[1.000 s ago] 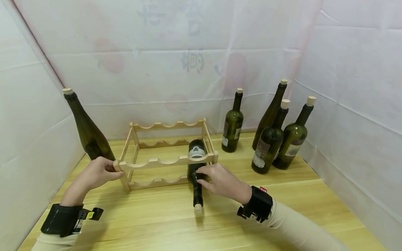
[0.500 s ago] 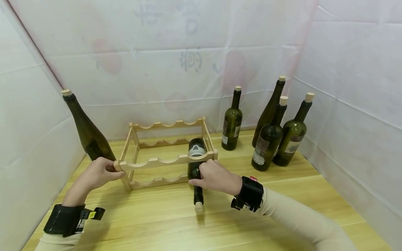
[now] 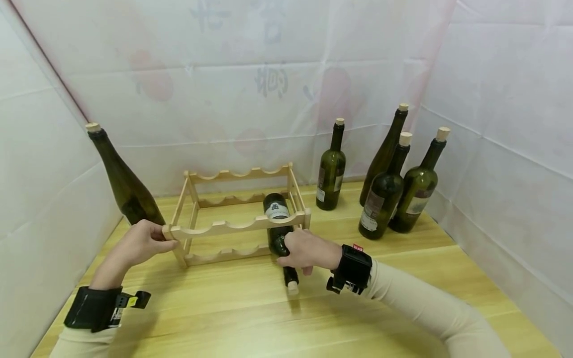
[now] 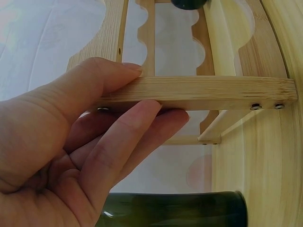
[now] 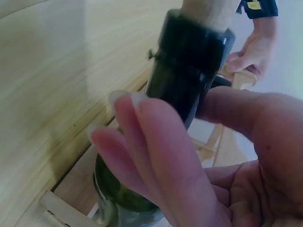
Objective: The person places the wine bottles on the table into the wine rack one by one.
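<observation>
A low wooden wine rack (image 3: 237, 226) with scalloped rails stands on the table. My left hand (image 3: 143, 241) pinches its front left upright (image 4: 199, 90) between thumb and fingers. A dark green wine bottle (image 3: 278, 233) with a pale label lies in the rack's lower level at the right end. Its corked neck (image 5: 182, 66) sticks out toward me and angles to the right. My right hand (image 3: 309, 248) grips the neck, thumb on one side and fingers on the other; part of the shoulder is hidden behind the hand.
A tall green bottle (image 3: 130, 184) stands left of the rack, right behind my left hand. To the right stand a short bottle (image 3: 331, 179) near the back cloth and a cluster with a labelled bottle (image 3: 380, 204) in front. White cloth walls (image 3: 506, 124) enclose the table.
My right hand has closed round the bottle's neck. The corked end has swung to the right, so the bottle now lies slanted. My left hand stays on the rack.
</observation>
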### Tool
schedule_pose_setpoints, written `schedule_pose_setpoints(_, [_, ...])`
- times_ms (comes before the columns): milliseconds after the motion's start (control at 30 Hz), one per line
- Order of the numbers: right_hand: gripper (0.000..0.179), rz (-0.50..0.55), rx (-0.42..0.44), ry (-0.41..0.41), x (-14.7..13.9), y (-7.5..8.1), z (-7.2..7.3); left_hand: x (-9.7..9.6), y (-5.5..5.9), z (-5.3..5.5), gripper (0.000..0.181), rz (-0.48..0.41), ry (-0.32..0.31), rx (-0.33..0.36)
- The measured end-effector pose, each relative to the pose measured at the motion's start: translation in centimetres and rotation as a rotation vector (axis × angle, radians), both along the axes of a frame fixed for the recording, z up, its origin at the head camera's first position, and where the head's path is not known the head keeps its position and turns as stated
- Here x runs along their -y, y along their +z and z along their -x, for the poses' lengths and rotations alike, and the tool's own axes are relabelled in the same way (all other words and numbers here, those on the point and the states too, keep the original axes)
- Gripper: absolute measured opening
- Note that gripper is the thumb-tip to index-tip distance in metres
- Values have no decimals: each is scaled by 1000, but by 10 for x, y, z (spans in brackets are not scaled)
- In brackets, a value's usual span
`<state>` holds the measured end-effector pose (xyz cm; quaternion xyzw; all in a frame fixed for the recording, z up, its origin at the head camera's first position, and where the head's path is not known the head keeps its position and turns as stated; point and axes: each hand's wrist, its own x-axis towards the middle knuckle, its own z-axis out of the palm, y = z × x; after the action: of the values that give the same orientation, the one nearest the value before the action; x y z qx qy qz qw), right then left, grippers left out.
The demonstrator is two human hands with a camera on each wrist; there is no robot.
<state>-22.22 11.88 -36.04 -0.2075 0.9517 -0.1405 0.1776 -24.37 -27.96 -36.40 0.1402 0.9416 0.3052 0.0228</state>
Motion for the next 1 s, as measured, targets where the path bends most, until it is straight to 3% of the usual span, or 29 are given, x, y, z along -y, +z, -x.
schedule_pose_setpoints(267, [49, 11, -69, 24, -4, -4, 3, 0, 2, 1, 21, 1, 4, 20])
schedule_pose_setpoints(667, [36, 83, -34, -42, -1, -6, -5, -1, 2, 0, 20, -13, 9, 21])
schedule_pose_setpoints(1000, [34, 84, -87, -27, -2, -18, -9, -1, 1, 0, 20, -3, 5, 19])
